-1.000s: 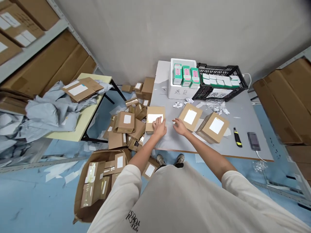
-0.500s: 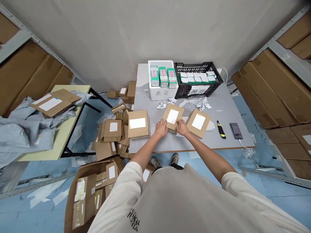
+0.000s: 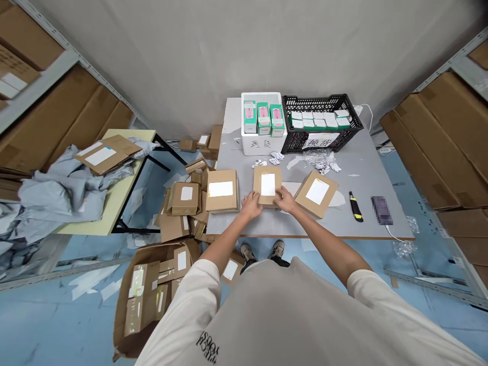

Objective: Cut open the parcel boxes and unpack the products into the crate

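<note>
Between my two hands is a small brown cardboard box (image 3: 267, 184) with a white label on top. My left hand (image 3: 251, 204) grips its left near corner, fingers closed against the side. My right hand (image 3: 285, 200) holds the right near corner in the same way. A labelled cardboard box (image 3: 221, 204) lies to the left of my left hand. Another labelled box (image 3: 328, 194), turned at an angle, sits just right of my right hand. The undersides of the fingers are hidden.
A white foam bin (image 3: 263, 147) with green-and-pink boxes and a black crate (image 3: 293, 140) of white-and-green boxes stand at the back. A yellow-black cutter (image 3: 356, 207) and a phone (image 3: 382, 210) lie right. Crumpled plastic (image 3: 318, 156) lies behind; a carton (image 3: 125, 305) holds boxes below left.
The box between my hands has turned from a slant to nearly square with the table edge. Both hands stay on it. The camera view has shifted slightly.
</note>
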{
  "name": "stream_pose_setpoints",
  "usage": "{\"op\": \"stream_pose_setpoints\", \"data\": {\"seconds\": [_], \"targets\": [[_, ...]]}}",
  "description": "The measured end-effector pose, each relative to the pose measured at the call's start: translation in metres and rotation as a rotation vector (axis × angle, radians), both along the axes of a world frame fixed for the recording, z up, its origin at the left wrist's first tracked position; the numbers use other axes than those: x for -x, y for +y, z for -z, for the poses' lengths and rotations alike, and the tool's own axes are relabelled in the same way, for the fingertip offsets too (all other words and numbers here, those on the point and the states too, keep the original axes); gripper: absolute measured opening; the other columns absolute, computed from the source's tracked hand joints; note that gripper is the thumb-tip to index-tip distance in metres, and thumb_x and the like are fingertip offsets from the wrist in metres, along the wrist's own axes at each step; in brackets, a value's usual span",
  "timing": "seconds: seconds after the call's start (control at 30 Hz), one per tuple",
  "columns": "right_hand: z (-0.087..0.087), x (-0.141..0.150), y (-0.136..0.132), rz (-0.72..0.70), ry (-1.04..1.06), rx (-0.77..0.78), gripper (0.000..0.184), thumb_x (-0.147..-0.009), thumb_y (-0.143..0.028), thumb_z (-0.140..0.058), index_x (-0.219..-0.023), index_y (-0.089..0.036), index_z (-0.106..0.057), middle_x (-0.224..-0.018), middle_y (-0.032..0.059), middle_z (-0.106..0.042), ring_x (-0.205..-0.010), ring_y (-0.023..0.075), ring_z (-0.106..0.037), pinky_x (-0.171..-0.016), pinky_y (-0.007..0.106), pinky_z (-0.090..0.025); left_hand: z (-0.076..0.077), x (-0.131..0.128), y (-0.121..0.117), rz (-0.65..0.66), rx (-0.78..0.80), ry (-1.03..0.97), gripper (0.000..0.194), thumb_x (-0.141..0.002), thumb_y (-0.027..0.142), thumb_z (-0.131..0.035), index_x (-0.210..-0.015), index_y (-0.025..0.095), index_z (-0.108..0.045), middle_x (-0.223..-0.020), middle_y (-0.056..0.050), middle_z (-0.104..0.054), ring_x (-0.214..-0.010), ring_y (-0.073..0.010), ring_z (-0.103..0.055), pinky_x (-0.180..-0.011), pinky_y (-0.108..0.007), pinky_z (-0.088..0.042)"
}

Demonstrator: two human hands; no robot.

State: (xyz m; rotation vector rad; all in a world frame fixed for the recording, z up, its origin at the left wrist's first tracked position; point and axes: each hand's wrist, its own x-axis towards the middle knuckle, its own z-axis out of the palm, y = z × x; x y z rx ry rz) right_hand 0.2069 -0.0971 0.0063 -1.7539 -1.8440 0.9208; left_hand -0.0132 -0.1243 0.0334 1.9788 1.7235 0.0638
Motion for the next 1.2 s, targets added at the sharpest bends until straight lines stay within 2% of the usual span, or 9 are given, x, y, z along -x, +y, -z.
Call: {"op": "stream_pose_setpoints", "data": {"seconds": [0.13, 0.27, 0.37, 0.47, 0.57, 0.73, 0.87, 0.97, 1.2], "targets": [[0.004, 0.015, 0.000, -0.031, 0.033, 0.033, 0.056, -0.071, -0.023, -0.067, -0.127, -0.022, -0.070, -0.151, 0.0095, -0.054, -0.144, 0.0342, -0.045, -0.122, 0.047, -0.037, -0.007, 0.017, -0.010, 0.039, -0.061, 0.058, 0.050, -0.092, 0.030, -0.054, -0.142, 0.026, -0.051, -0.154, -0.014, -0.046, -0.141, -0.0362, -0.042, -0.115, -0.056, -0.033], [0.005, 0.031, 0.002, -0.057, 0.020, 0.058, 0.059, -0.074, -0.024, -0.067, -0.132, -0.020, -0.068, -0.159, 0.0104, -0.047, -0.151, 0.0312, -0.038, -0.125, 0.046, -0.031, -0.011, 0.037, -0.011, 0.041, -0.118, 0.080, 0.042, -0.090, 0.028, -0.056, -0.132, 0.028, -0.058, -0.144, -0.011, -0.055, -0.154, -0.0388, -0.023, -0.122, -0.067, -0.013], [0.002, 0.042, 0.004, -0.092, 0.020, 0.073, 0.059, -0.074, -0.024, -0.067, -0.133, -0.021, -0.067, -0.160, 0.0099, -0.046, -0.152, 0.0296, -0.038, -0.125, 0.044, -0.031, -0.009, 0.051, -0.013, 0.024, -0.134, 0.087, 0.039, -0.091, 0.028, -0.056, -0.130, 0.029, -0.060, -0.140, -0.010, -0.059, -0.155, -0.0411, -0.019, -0.122, -0.072, -0.005], [-0.003, 0.053, 0.004, -0.127, 0.027, 0.073, 0.060, -0.074, -0.022, -0.067, -0.133, -0.022, -0.068, -0.158, 0.0093, -0.049, -0.149, 0.0307, -0.041, -0.123, 0.044, -0.033, -0.005, 0.064, -0.016, -0.005, -0.090, 0.084, 0.042, -0.093, 0.029, -0.054, -0.135, 0.028, -0.057, -0.145, -0.011, -0.055, -0.154, -0.0429, -0.023, -0.121, -0.070, -0.015], [-0.005, 0.065, 0.004, -0.121, 0.019, 0.079, 0.060, -0.073, -0.023, -0.068, -0.133, -0.023, -0.068, -0.157, 0.0087, -0.049, -0.147, 0.0329, -0.044, -0.123, 0.046, -0.034, -0.002, 0.078, -0.019, 0.031, -0.062, 0.065, 0.051, -0.093, 0.031, -0.055, -0.144, 0.026, -0.049, -0.153, -0.012, -0.047, -0.153, -0.0416, -0.025, -0.120, -0.061, -0.027], [-0.003, 0.075, 0.004, -0.114, 0.013, 0.090, 0.060, -0.074, -0.026, -0.067, -0.134, -0.024, -0.066, -0.159, 0.0079, -0.045, -0.145, 0.0330, -0.045, -0.122, 0.048, -0.034, -0.001, 0.092, -0.021, 0.107, -0.099, 0.062, 0.054, -0.092, 0.030, -0.056, -0.144, 0.023, -0.048, -0.152, -0.013, -0.047, -0.151, -0.0386, -0.028, -0.119, -0.054, -0.031], [0.000, 0.068, 0.002, -0.119, 0.008, 0.092, 0.059, -0.078, -0.026, -0.064, -0.137, -0.020, -0.063, -0.161, 0.0121, -0.043, -0.152, 0.0315, -0.036, -0.124, 0.048, -0.031, -0.006, 0.086, -0.017, 0.057, -0.123, 0.090, 0.042, -0.093, 0.027, -0.053, -0.134, 0.022, -0.056, -0.142, -0.015, -0.054, -0.147, -0.0371, -0.035, -0.118, -0.056, -0.030], [0.002, 0.054, -0.004, -0.056, -0.028, 0.073, 0.057, -0.081, -0.026, -0.061, -0.138, -0.018, -0.061, -0.162, 0.0150, -0.041, -0.156, 0.0303, -0.027, -0.125, 0.049, -0.027, -0.008, 0.073, -0.012, 0.062, -0.170, 0.081, 0.043, -0.092, 0.024, -0.052, -0.135, 0.023, -0.056, -0.145, -0.016, -0.052, -0.149, -0.0354, -0.031, -0.121, -0.059, -0.024], [-0.003, -0.017, -0.005, 0.086, -0.046, -0.052, 0.051, -0.085, -0.029, -0.056, -0.135, -0.018, -0.063, -0.159, 0.0148, -0.042, -0.152, 0.0300, -0.036, -0.125, 0.047, -0.030, -0.008, 0.017, -0.002, 0.182, -0.198, -0.002, 0.050, -0.093, 0.024, -0.051, -0.143, 0.025, -0.052, -0.158, -0.014, -0.042, -0.153, -0.0346, -0.026, -0.123, -0.060, -0.021]]}}
